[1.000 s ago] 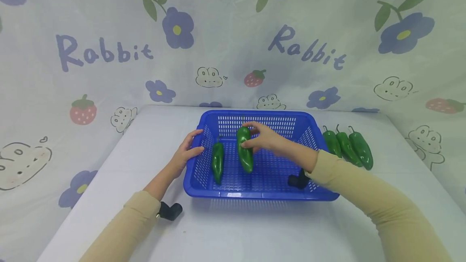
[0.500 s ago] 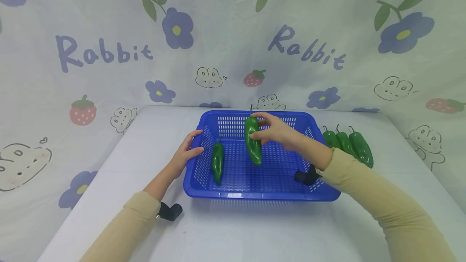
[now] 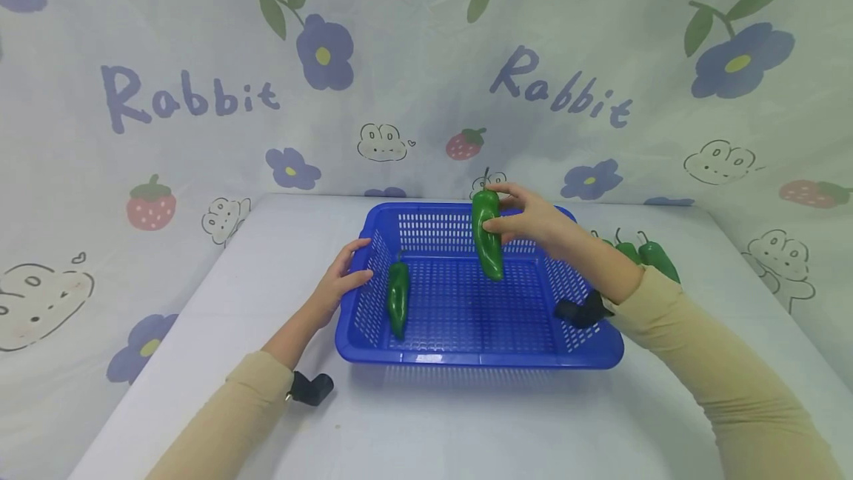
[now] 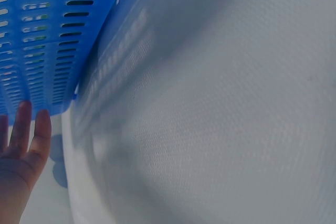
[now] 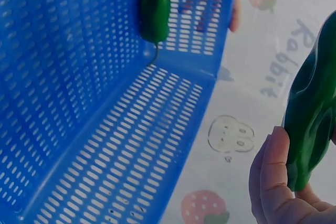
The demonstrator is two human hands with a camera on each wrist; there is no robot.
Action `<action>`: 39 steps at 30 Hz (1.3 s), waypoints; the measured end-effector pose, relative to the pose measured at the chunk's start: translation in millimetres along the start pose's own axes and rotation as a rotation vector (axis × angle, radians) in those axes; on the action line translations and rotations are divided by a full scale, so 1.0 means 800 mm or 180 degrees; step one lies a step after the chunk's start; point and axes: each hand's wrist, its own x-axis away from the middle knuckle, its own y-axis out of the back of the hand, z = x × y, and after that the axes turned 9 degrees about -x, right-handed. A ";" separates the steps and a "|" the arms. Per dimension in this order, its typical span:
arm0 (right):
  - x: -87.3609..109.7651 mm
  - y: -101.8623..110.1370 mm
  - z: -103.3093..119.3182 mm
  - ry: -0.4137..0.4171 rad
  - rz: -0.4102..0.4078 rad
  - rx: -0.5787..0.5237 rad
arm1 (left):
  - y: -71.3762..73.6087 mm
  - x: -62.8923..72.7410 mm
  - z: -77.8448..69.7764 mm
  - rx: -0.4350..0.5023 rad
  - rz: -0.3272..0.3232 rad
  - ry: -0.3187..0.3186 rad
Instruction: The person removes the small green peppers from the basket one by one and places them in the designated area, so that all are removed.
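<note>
My right hand [image 3: 533,222] grips a green chili pepper [image 3: 487,235] between thumb and fingers, stem up, above the far part of the blue plastic basket [image 3: 480,358]. The held pepper [image 5: 310,103] fills the right side of the right wrist view. At the basket's left rim my left hand [image 3: 336,280] rests with its fingers and thumb spread against the edge. In the left wrist view, the left hand [image 4: 23,156] shows nearly straight fingers by the basket's outer wall [image 4: 52,40]. Another green pepper [image 3: 397,298] lies inside the basket near its left wall.
Several green peppers [image 3: 656,258] lie on the white tabletop [image 3: 426,428] right of the basket, partly hidden by the right forearm. A patterned cloth [image 3: 413,58] hangs behind the table. Black wrist devices, one on the left wrist [image 3: 312,388] and one on the right [image 3: 581,310], stick out from the sleeves.
My right hand has lifted the gripped pepper from low in the basket up, away and to the right. The left hand, basket and other pepper inside have stayed put.
</note>
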 end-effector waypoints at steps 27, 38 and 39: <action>0.035 0.066 0.004 0.0076 -0.0206 -0.0289 | 0.000 0.001 -0.004 -0.0046 0.0004 0.0022; 0.054 0.106 -0.013 0.0053 -0.0403 -0.0098 | 0.000 0.001 -0.003 -0.0038 0.0008 0.0011; 0.056 0.110 -0.014 0.0048 -0.0417 -0.0088 | 0.000 0.001 -0.003 -0.0039 0.0011 0.0007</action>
